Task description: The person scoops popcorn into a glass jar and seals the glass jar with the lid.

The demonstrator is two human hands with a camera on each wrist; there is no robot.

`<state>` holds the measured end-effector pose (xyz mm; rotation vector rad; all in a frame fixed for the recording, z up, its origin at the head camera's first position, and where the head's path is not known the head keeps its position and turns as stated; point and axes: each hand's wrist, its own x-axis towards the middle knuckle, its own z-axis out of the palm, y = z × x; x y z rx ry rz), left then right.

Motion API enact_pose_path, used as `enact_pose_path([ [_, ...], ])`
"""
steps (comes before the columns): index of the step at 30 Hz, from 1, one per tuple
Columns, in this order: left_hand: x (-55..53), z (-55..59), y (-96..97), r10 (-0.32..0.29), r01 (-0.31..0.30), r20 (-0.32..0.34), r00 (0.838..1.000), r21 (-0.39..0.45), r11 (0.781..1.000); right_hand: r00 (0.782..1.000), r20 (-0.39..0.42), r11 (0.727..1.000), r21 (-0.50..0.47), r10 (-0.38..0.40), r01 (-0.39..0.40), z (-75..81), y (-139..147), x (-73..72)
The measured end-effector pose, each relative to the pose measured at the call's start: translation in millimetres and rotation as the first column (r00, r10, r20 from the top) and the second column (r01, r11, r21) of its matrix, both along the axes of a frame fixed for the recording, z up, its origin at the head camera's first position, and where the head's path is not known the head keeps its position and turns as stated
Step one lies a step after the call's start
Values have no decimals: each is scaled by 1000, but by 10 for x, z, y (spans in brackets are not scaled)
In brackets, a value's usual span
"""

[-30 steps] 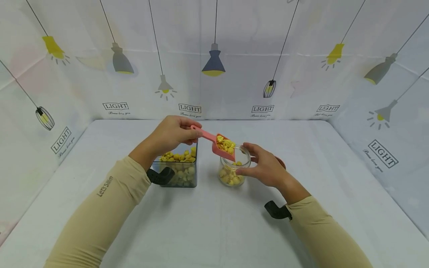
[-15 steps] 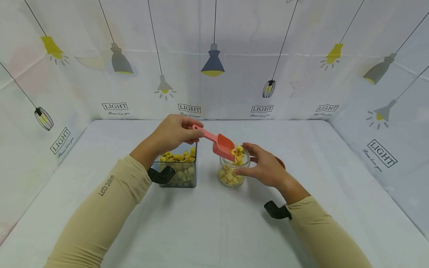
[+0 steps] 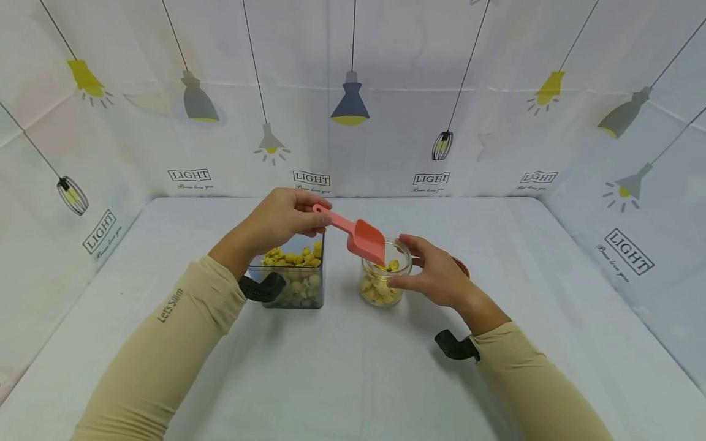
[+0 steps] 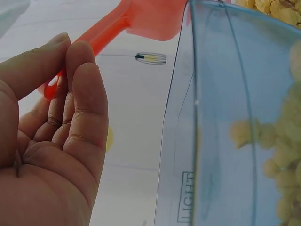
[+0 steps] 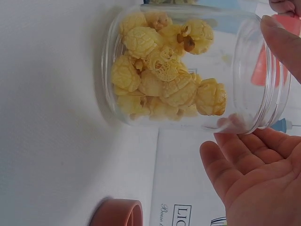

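My left hand point(image 3: 287, 214) pinches the handle of a pink scoop point(image 3: 368, 242) between thumb and fingers. The scoop is bare and tilts down to the right, its lip over the mouth of a glass jar point(image 5: 244, 56). Popcorn point(image 5: 164, 80) fills a good part of the jar, which stands upright on the table. My right hand point(image 3: 438, 275) holds the jar near its rim, thumb on the near side and fingers on the far side. Left of the jar stands a clear bluish plastic container point(image 4: 221, 117) of popcorn, below my left hand.
A reddish-brown round lid point(image 5: 120, 214) lies on the white table point(image 3: 331, 380) to the right of the jar, mostly hidden behind my right hand in the head view. A backdrop point(image 3: 386, 141) printed with lamps rises behind the table.
Popcorn that lay in the scoop has slid out into the jar, and the scoop is now bare. The scoop tipped slightly, then shifted a little left. My right hand and the jar stayed put.
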<state>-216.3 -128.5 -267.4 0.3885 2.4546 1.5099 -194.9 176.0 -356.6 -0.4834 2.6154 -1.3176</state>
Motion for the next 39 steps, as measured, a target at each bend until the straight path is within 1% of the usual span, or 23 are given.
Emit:
enact_pose_path([
  [4,2,-12,-67,-6,6,2,1000,17,1000,1000,3,1000,1,3,-3,7,-2,5],
  [7,11,-2,-140,-1,0,13,1000,50,999,1000,-1,1000,-11,14,-14,20,5,11],
  [13,35,71,-343,16,-16,-2,1000,103,995,997,-70,999,-25,24,-26,73,24,16],
  [18,99,133,-514,26,-27,8,1000,153,988,994,-104,999,-25,20,-23,122,17,31],
  [22,137,153,-657,33,-35,15,999,167,985,989,-143,998,-43,33,-40,189,-11,54],
  [26,155,152,-790,43,-45,14,999,175,983,982,-181,994,-78,60,-76,287,-76,78],
  [28,159,140,-858,48,-50,17,999,179,983,982,-174,991,-98,75,-93,329,-127,79],
  [32,177,122,-1009,60,-62,13,998,163,985,988,-114,984,-133,108,-123,402,-260,66],
  [35,196,123,-1131,80,-79,2,997,150,986,990,-66,981,-138,124,-133,436,-360,45],
  [39,206,129,-1260,89,-87,-6,996,143,986,989,-49,981,-125,141,-146,458,-490,12],
])
